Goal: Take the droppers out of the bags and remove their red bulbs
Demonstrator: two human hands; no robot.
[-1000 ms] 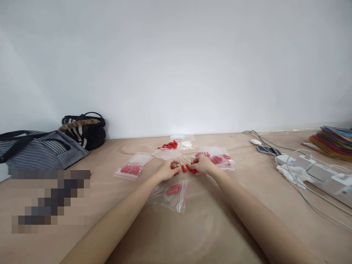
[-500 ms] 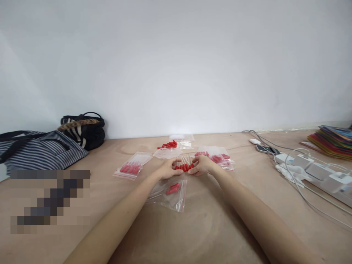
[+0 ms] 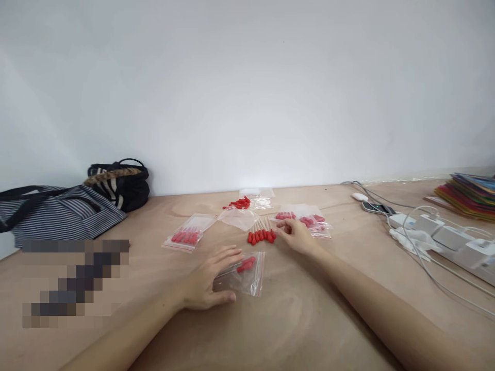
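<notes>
A row of red-tipped sticks lies on the wooden table in front of me. My right hand rests just right of that row, fingers loosely curled, nothing clearly in it. My left hand lies on the near clear zip bag, which holds a few red-tipped sticks; thumb and fingers bracket the bag's left end. More filled bags lie at the left and right. Loose red pieces sit farther back.
A striped bag and a black bag stand at the left against the wall. At the right are a power strip with chargers and cables, a phone and a stack of coloured sheets.
My left hand left the row of sticks and came back toward me onto the near bag. My right hand let go of the row and stays beside it.
</notes>
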